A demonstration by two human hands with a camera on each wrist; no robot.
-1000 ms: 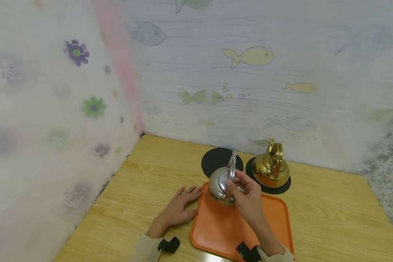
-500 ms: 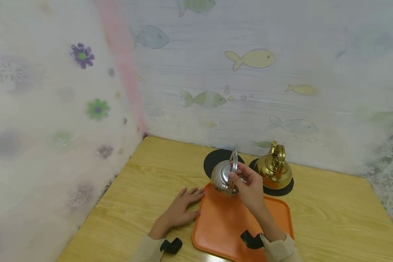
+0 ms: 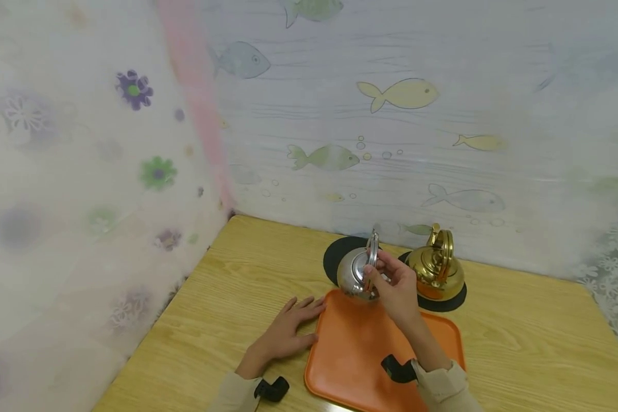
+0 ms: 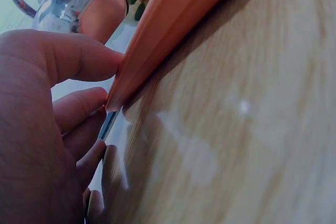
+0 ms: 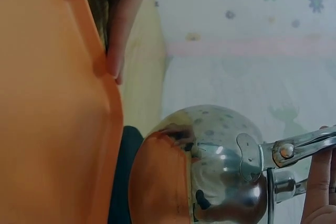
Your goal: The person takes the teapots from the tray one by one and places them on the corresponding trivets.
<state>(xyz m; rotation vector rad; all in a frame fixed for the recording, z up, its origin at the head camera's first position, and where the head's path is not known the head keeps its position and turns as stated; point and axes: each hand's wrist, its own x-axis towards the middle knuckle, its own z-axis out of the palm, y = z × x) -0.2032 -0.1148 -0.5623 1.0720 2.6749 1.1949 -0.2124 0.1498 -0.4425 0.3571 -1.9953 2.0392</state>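
Observation:
My right hand [image 3: 400, 294] grips the upright handle of a shiny silver kettle [image 3: 349, 273], fingers and thumb around it. The kettle overlaps the far edge of an orange tray [image 3: 347, 366] and the near part of a round black mat [image 3: 333, 258]. In the right wrist view, the kettle's rounded body [image 5: 210, 150] mirrors the tray. My left hand [image 3: 283, 333] lies at the tray's left side, fingers extended. Seen from the left wrist, its thumb and fingertips touch the tray's raised rim [image 4: 163, 30].
A gold kettle [image 3: 435, 274] stands on a second black mat [image 3: 450, 305], right of the silver one. Behind the wooden table [image 3: 525, 320] rises a wall covering [image 3: 309, 103] with fish drawings. A flower-patterned covering [image 3: 82, 229] runs along the left.
The right hand has carried the silver kettle away from me, from over the tray toward the left black mat. The left hand keeps its place at the tray's edge.

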